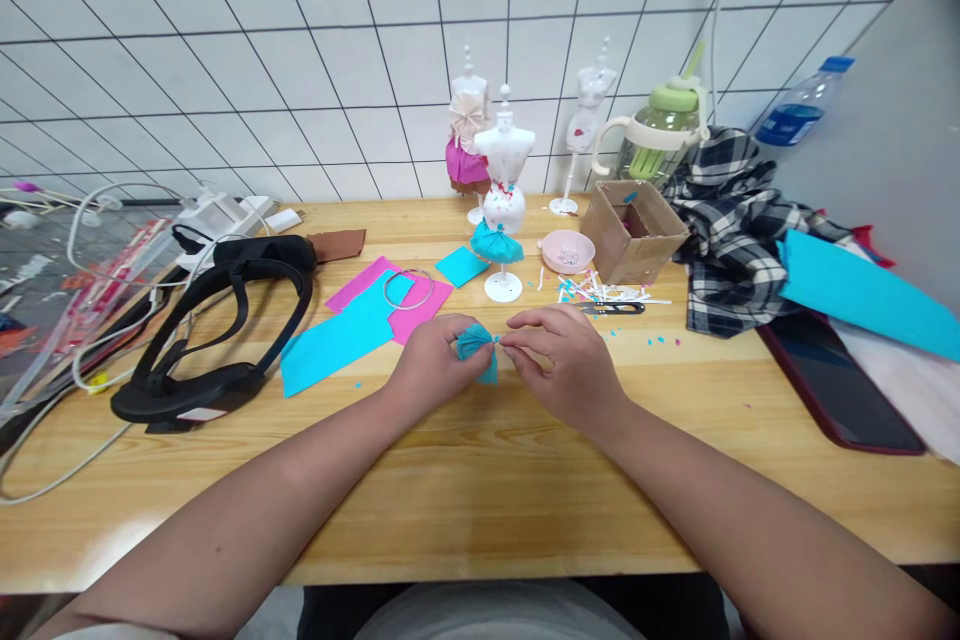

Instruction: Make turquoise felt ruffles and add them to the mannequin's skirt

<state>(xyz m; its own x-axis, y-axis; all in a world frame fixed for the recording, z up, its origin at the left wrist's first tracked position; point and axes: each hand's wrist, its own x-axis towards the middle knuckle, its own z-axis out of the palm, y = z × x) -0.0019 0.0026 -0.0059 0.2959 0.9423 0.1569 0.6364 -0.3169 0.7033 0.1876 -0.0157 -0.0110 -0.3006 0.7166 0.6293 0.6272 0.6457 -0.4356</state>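
Left hand [431, 360] fingers pinched gathered blue fabric piece [475, 344]; right hand [559, 352] fingers nipped its right edge, just above tabletop [480, 480]. Fabric looked light, soft, crushable; best held at gathered neck. Mannequin [503, 190] stood behind.

One head-worn view here, looking forward and down from close above the worktop [480, 480], both forearms running in from the bottom edge, the tiled wall [300, 40] straight ahead behind it.
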